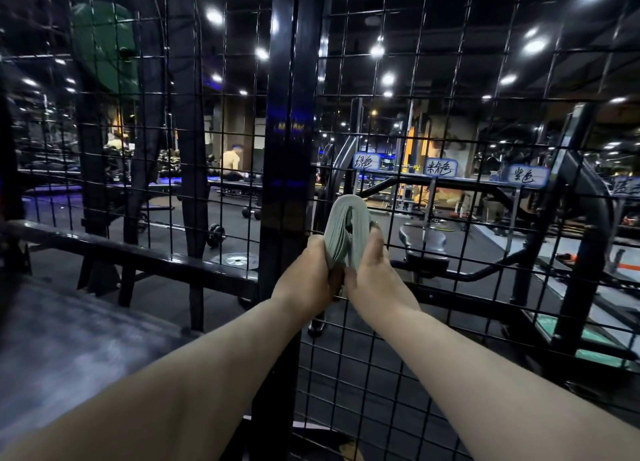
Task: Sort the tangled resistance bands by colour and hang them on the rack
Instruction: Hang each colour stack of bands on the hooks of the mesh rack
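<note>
At the centre of the frame, a folded pale grey-green rubber resistance band (343, 228) is gripped between both hands. The left hand (311, 273) curls round its left side and the right hand (372, 270) round its right. Its looped top stands above them, close against the black wire-grid rack (280, 114). White, blue-edged handwritten labels (440, 167) hang on the grid, right of centre.

- The band (346, 228) sits dead centre, pinched between the left hand (313, 277) at its 7 o'clock and the right hand (372, 270) at its 5 o'clock.
- The wire rack (420, 95) stands just behind the band, its upright post (282, 149) close at 9 o'clock.
- Three labels (441, 168) on the rack run from 1 towards 2 o'clock.
- Beyond the rack: a bench (422, 246) at 3 o'clock, a dumbbell (216, 235) on the floor at 9, a seated person (232, 163) far back at 10.
</note>
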`<state>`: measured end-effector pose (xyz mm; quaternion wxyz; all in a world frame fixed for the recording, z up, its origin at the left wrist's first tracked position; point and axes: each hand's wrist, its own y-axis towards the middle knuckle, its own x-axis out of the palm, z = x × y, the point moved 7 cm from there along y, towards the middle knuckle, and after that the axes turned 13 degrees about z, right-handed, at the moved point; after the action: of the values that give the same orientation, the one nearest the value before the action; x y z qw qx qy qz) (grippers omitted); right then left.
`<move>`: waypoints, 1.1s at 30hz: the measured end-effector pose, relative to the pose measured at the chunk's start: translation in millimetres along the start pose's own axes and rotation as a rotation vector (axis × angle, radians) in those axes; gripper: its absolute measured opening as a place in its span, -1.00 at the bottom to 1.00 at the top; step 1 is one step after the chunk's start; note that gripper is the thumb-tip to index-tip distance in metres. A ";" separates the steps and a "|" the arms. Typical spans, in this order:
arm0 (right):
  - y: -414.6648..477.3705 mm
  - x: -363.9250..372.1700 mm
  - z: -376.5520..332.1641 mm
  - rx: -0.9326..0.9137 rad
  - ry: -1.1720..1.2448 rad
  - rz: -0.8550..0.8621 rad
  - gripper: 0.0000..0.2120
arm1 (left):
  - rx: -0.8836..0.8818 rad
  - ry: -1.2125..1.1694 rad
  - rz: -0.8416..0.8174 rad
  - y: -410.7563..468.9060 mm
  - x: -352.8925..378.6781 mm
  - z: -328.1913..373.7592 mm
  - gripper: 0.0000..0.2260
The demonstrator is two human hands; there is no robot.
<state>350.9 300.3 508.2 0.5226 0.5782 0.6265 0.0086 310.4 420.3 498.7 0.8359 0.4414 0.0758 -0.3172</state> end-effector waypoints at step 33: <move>-28.8 -3.1 14.9 -0.009 -0.216 0.113 -0.67 | -0.115 0.250 0.029 -28.2 -2.9 -19.7 -0.72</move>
<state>339.5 279.7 485.6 0.5884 0.6077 0.5330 -0.0215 294.3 425.5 468.6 0.8483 0.4300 0.1911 -0.2427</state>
